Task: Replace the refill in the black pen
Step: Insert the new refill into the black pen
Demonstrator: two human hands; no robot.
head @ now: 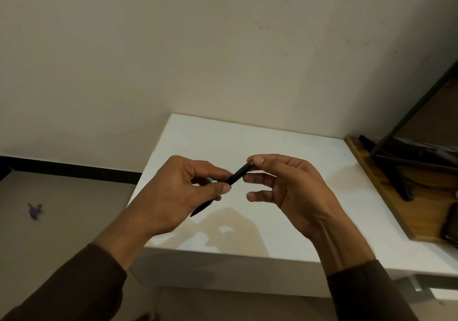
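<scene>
I hold a slim black pen (237,175) tilted above the white table (285,145). My left hand (183,192) grips its middle between thumb and fingers, and the pointed lower end sticks out below the palm. My right hand (285,184) pinches the pen's upper end between thumb and index fingertip, the other fingers spread. A small green bit (211,179) shows between my left fingers, beside the pen; I cannot tell what it is. The refill itself is hidden.
A wooden board (386,192) lies along the table's right side, with a black stand (401,169) and a dark flat object (452,224) on it. A small purple scrap (34,210) lies on the floor at the left. The wall runs close behind the table.
</scene>
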